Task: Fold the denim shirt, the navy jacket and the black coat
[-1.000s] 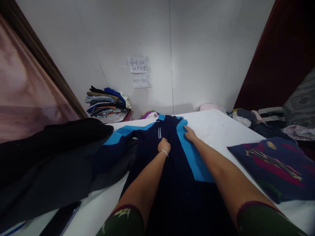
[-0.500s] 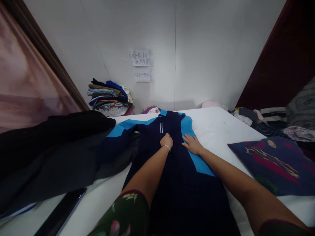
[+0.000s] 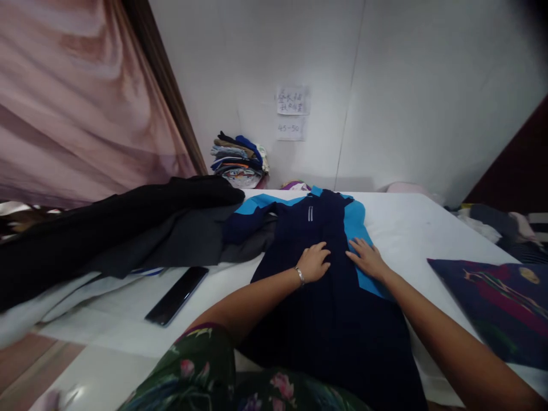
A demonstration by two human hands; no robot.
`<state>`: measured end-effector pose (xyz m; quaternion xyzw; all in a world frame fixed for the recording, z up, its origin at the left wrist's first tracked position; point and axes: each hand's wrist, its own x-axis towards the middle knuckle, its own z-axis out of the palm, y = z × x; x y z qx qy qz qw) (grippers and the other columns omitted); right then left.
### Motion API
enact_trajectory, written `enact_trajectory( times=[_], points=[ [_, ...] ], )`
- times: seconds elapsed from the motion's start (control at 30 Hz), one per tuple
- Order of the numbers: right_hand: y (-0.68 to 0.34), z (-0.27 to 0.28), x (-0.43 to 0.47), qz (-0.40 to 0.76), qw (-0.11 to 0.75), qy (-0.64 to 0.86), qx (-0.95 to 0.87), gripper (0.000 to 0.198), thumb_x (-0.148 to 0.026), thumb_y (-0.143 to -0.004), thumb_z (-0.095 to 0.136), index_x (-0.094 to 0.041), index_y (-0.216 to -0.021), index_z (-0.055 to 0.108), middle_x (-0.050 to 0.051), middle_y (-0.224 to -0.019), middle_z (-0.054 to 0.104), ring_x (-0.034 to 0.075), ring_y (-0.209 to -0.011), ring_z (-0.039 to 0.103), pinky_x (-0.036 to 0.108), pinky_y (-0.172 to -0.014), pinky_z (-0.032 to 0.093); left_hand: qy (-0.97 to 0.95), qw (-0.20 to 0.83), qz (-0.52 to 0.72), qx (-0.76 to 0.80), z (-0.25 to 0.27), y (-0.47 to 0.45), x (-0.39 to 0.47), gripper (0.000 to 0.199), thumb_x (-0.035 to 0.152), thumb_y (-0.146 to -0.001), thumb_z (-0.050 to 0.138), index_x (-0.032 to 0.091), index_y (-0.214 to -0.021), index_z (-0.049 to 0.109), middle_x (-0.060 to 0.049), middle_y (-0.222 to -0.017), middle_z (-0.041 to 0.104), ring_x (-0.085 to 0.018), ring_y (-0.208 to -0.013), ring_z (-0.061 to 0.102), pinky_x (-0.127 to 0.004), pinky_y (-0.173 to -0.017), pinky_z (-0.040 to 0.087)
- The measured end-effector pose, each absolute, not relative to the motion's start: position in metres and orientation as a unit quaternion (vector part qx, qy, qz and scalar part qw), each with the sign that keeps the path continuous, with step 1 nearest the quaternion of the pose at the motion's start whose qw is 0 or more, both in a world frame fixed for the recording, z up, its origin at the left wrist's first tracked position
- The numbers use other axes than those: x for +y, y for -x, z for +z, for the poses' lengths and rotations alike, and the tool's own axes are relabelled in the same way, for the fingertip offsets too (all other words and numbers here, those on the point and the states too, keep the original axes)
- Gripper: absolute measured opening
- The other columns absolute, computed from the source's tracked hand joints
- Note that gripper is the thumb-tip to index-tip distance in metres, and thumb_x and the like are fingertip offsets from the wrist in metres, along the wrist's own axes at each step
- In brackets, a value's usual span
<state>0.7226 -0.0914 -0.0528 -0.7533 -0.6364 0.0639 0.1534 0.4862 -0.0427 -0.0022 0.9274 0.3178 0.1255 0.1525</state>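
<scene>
**Navy-and-blue jacket point(image 3: 338, 319) spread on white surface point(image 3: 402, 222)**

Left hand point(image 3: 314, 262) on its front, fingers loosely extended; right hand point(image 3: 368, 260) on blue strip point(image 3: 354, 220), fingers spread — neither grips cloth — likely resting there to flatten it.

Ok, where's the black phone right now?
In the head view, the phone lies left of centre, flat on the white table, on the near side of the dark grey garment and left of the navy garment.
</scene>
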Motion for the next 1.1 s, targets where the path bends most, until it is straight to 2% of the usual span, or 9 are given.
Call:
enact_trajectory(
  times=[0.23,0.37,0.5,0.6,0.7,0.83,0.97,1.1],
  points=[
    [-0.724,-0.075,-0.168,0.044,0.177,0.756,-0.628,0.056,-0.053,-0.091,0.031,-0.027,-0.137,0.047,0.008,-0.15,0.034,0.028,-0.14,0.024,0.056,-0.109,0.024,-0.913,0.123,0.098,0.375,0.001,-0.399,-0.051,0.03,0.029,-0.083,0.059,0.02,-0.112,0.064,-0.01,-0.132,0.055,-0.024,-0.125,0.047,-0.043,-0.104,0.037],
    [-0.711,-0.068,-0.185,0.002,0.209,0.738,-0.641,0.057,-0.055,-0.091,0.029,-0.031,-0.14,0.043,0.004,-0.151,0.032,0.027,-0.141,0.021,0.055,-0.11,0.024,-0.892,0.111,0.111,0.423,-0.007,-0.362,-0.058,0.031,0.03,-0.083,0.06,0.02,-0.112,0.064,-0.01,-0.13,0.056,-0.024,-0.125,0.047,-0.041,-0.106,0.035],
    [-0.688,-0.078,-0.197,-0.013,0.151,0.709,-0.689,0.061,-0.06,-0.087,0.031,-0.029,-0.138,0.046,0.005,-0.148,0.037,0.029,-0.14,0.025,0.056,-0.11,0.024,-0.879,0.133,0.133,0.438,-0.016,-0.336,-0.071,0.034,0.03,-0.082,0.061,0.021,-0.115,0.063,-0.009,-0.133,0.055,-0.023,-0.126,0.048,-0.038,-0.108,0.035],
    [-0.683,-0.089,-0.2,-0.029,0.116,0.705,-0.699,0.066,-0.062,-0.086,0.029,-0.026,-0.138,0.047,0.007,-0.149,0.036,0.029,-0.14,0.026,0.056,-0.11,0.024,-0.851,0.168,0.171,0.466,-0.01,-0.322,-0.065,0.03,0.029,-0.084,0.058,0.023,-0.113,0.064,-0.005,-0.133,0.056,-0.019,-0.123,0.05,-0.032,-0.108,0.036],
    [-0.686,-0.095,-0.2,-0.042,0.111,0.703,-0.701,0.066,-0.063,-0.087,0.026,-0.028,-0.139,0.046,0.006,-0.15,0.034,0.028,-0.14,0.025,0.055,-0.109,0.026,-0.8,0.117,0.229,0.542,0.01,-0.305,-0.037,0.029,0.028,-0.087,0.054,0.024,-0.113,0.063,-0.004,-0.13,0.058,-0.018,-0.123,0.05,-0.03,-0.108,0.035],
    [-0.689,-0.095,-0.2,-0.045,0.119,0.7,-0.703,0.064,-0.061,-0.087,0.028,-0.028,-0.138,0.047,0.006,-0.149,0.035,0.028,-0.139,0.027,0.055,-0.109,0.028,-0.709,0.016,0.249,0.659,0.04,-0.278,0.012,0.035,0.032,-0.088,0.05,0.02,-0.121,0.055,-0.009,-0.136,0.051,-0.025,-0.125,0.046,-0.035,-0.106,0.036],
    [-0.691,-0.096,-0.2,-0.03,0.127,0.702,-0.7,0.062,-0.06,-0.086,0.032,-0.028,-0.137,0.048,0.005,-0.148,0.036,0.03,-0.138,0.028,0.057,-0.108,0.029,-0.633,0.078,0.228,0.736,0.047,-0.264,0.049,0.04,0.04,-0.087,0.052,0.016,-0.119,0.052,-0.017,-0.13,0.052,-0.029,-0.122,0.05,-0.038,-0.1,0.04],
    [-0.695,-0.089,-0.198,0.022,0.141,0.711,-0.688,0.062,-0.061,-0.082,0.04,-0.031,-0.135,0.051,0.004,-0.146,0.039,0.032,-0.137,0.029,0.059,-0.109,0.028,-0.612,0.143,0.226,0.744,0.04,-0.262,0.073,0.045,0.031,-0.075,0.067,0.011,-0.113,0.055,-0.022,-0.117,0.06,-0.033,-0.112,0.058,-0.041,-0.094,0.043]
  ],
)
